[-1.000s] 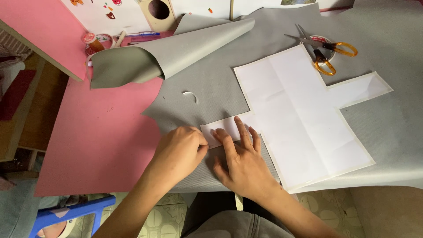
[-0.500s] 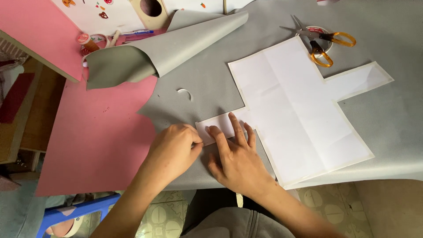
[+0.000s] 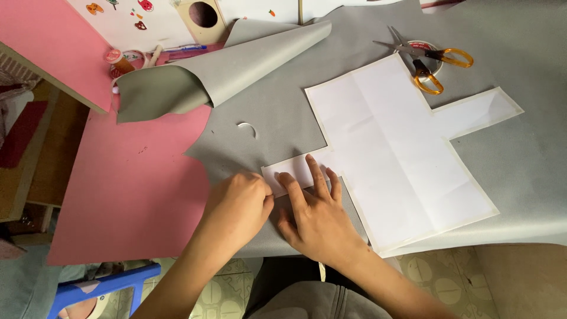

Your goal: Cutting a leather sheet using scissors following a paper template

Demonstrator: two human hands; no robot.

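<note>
A white cross-shaped paper template (image 3: 401, 147) lies flat on a grey sheet (image 3: 520, 159). My right hand (image 3: 316, 215) rests flat on the template's left arm, with its fingers spread and pressing the paper down. My left hand (image 3: 239, 204) is curled into a loose fist at the end of that same arm, and its fingertips touch the paper's edge. Whether anything is inside that fist is hidden.
The grey sheet's far left corner curls into a roll (image 3: 207, 80) over the pink table top (image 3: 130, 183). Orange-handled scissors (image 3: 428, 62) lie on a tape roll beyond the template. A small white scrap (image 3: 248, 127), a wooden box with a round hole (image 3: 204, 15) and a blue stool (image 3: 100, 286) are around.
Both hands stay on the template's left arm, with only slight shifts of the fingers. The view has moved a little.
</note>
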